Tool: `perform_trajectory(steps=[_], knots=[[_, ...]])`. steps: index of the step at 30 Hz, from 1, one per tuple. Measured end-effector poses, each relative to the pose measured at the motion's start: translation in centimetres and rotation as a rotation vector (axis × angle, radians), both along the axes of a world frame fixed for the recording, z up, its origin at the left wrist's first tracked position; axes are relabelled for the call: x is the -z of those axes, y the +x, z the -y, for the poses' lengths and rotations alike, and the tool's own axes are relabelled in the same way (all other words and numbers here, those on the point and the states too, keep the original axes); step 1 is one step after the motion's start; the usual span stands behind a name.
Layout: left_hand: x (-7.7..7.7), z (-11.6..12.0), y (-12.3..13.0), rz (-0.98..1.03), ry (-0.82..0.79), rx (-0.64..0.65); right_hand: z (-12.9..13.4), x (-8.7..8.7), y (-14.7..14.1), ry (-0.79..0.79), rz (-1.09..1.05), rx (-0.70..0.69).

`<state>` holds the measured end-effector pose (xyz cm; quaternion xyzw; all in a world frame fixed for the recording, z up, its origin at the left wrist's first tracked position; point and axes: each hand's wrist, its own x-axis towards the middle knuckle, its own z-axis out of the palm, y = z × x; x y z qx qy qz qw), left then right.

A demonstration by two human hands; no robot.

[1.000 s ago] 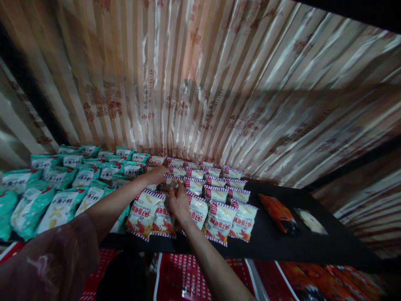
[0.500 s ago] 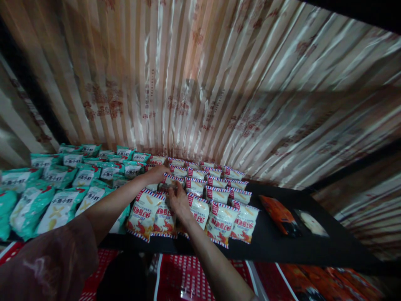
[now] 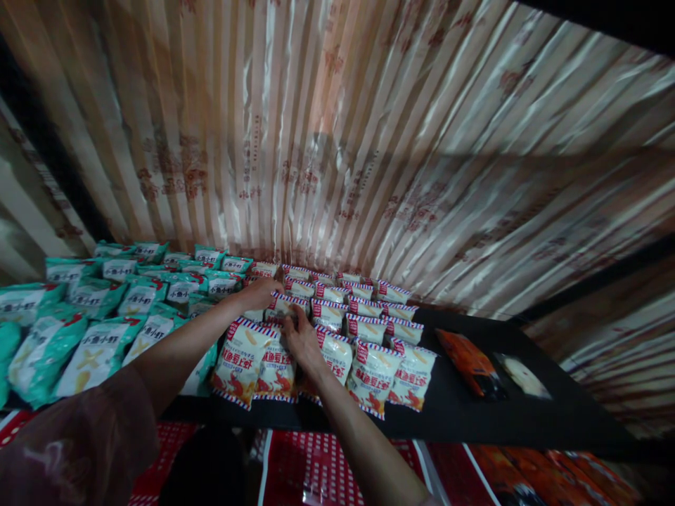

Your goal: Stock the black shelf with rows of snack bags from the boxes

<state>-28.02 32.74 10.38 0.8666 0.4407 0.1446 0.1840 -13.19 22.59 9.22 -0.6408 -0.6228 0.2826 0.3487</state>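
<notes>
Both hands are at one snack bag (image 3: pixel 283 304), a white pack with a striped blue, red and white top edge, in the second row of a block of like bags. My left hand (image 3: pixel 262 292) is closed at its upper left corner, with the fingertips partly hidden. My right hand (image 3: pixel 301 339) reaches up from the front, its fingers closed at the bag's lower right side. Just before the hands stand a front-row snack bag (image 3: pixel 239 362) and another white snack bag (image 3: pixel 277 369), both upright with red lettering and orange bottoms.
Teal snack bags (image 3: pixel 100 348) fill the left of the black shelf (image 3: pixel 464 418). On its right lie an orange pack (image 3: pixel 469 362) and a small whitish pack (image 3: pixel 526 376). Below the front edge are red baskets (image 3: pixel 311 467) and more orange packs (image 3: pixel 559 474). Striped, crinkled sheeting (image 3: pixel 327 140) rises behind.
The snack bag between my hands has shifted slightly left and sits straighter. My hands stay at it with only small movements, and the view has moved a little.
</notes>
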Motion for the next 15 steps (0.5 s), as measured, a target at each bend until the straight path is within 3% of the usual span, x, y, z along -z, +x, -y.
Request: perform_trajectory(steps=[4, 15], knots=[[0.17, -0.14, 0.01, -0.006, -0.009, -0.007, 0.02, -0.23, 0.01, -0.041, -0.037, -0.053], [0.0, -0.19, 0.01, -0.015, -0.005, 0.014, 0.04, -0.24, -0.18, -0.063, 0.009, -0.033]])
